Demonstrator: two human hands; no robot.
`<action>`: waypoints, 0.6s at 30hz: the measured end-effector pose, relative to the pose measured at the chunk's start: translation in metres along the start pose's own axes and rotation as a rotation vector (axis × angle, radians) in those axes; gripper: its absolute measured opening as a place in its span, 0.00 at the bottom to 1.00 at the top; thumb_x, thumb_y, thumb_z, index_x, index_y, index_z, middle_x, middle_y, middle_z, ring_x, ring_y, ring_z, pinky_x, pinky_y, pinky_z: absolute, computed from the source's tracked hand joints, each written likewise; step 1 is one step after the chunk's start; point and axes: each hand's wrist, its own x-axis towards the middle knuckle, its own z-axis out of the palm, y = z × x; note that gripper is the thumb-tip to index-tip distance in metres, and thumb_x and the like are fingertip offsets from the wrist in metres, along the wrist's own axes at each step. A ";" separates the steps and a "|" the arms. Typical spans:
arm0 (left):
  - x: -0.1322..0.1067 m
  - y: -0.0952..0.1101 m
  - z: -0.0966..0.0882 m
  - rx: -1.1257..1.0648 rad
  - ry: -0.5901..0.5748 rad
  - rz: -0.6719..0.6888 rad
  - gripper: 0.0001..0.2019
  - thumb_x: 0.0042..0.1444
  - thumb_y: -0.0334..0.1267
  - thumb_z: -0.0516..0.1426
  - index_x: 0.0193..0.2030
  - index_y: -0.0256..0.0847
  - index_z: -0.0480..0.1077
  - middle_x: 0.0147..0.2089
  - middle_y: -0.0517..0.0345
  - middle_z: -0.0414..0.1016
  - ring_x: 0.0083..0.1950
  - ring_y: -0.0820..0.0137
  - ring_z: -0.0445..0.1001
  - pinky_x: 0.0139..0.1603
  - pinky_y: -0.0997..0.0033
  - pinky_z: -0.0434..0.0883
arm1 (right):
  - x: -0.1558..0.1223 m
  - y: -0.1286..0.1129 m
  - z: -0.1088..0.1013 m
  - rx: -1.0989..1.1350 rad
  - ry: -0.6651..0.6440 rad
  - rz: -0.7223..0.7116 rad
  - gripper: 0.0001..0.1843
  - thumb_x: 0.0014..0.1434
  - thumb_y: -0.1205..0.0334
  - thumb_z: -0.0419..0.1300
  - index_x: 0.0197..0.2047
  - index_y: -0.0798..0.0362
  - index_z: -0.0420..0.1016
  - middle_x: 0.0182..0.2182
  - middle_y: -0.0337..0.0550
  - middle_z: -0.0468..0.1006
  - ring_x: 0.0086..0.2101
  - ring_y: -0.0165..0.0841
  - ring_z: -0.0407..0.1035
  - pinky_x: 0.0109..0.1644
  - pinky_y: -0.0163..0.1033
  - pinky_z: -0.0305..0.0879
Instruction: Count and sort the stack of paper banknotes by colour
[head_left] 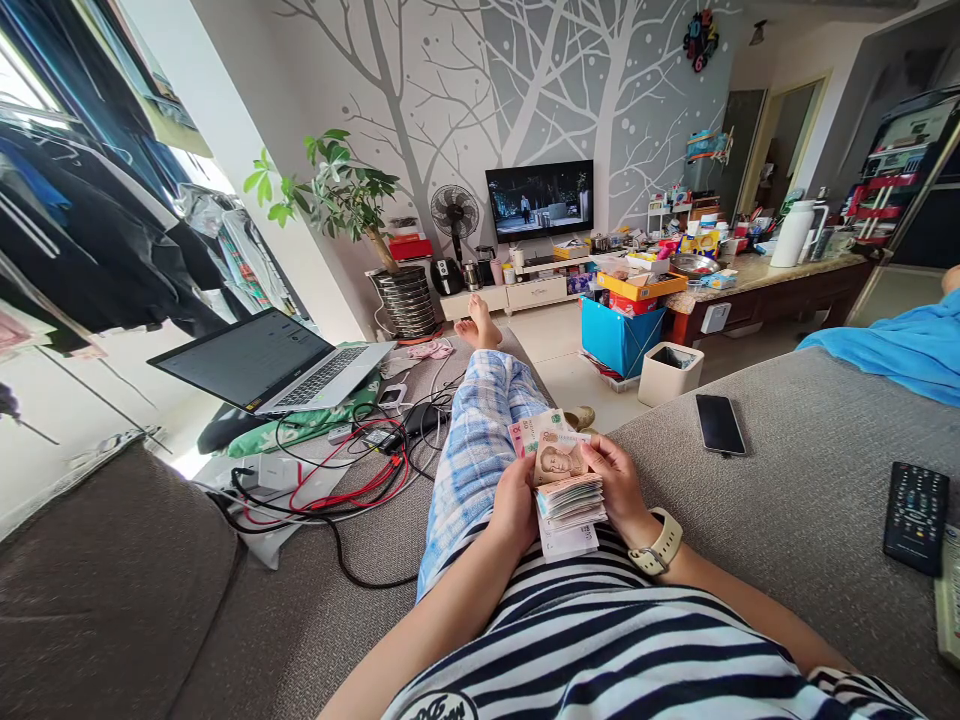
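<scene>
Near the phone (720, 424) on the sofa (795, 480), over the lap: stack of banknotes (568, 492) held in both hands. Left hand (514, 503) grip closed on one edge, right hand (619, 486) on the other. Judged light, limp, slippery; best pinched across the full stack.

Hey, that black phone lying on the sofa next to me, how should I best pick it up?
Come from above with the right hand, which is nearest to it. The phone lies flat on the soft sofa, so pinch its two long edges near the middle; they are bare. That hand and the left hand hold the banknotes, so free it first.
</scene>
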 end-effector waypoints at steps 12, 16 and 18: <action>0.002 -0.002 -0.004 0.073 -0.044 0.051 0.14 0.53 0.42 0.53 0.43 0.38 0.74 0.46 0.56 0.80 0.64 0.45 0.62 0.60 0.45 0.68 | -0.002 -0.003 0.001 -0.003 -0.018 0.002 0.16 0.58 0.49 0.60 0.29 0.52 0.67 0.22 0.35 0.62 0.25 0.29 0.56 0.28 0.35 0.55; 0.003 -0.004 -0.006 0.074 -0.036 0.031 0.15 0.53 0.42 0.53 0.44 0.39 0.73 0.47 0.57 0.80 0.64 0.45 0.62 0.59 0.44 0.68 | -0.002 -0.002 0.001 -0.011 -0.019 -0.008 0.16 0.58 0.49 0.59 0.28 0.51 0.67 0.21 0.35 0.61 0.24 0.29 0.54 0.28 0.35 0.54; 0.005 -0.005 -0.009 0.100 -0.071 0.076 0.16 0.54 0.42 0.53 0.46 0.38 0.72 0.48 0.55 0.79 0.64 0.45 0.62 0.58 0.44 0.69 | -0.002 -0.002 0.001 -0.001 -0.026 -0.010 0.16 0.59 0.49 0.59 0.27 0.51 0.66 0.21 0.34 0.60 0.23 0.29 0.54 0.28 0.35 0.54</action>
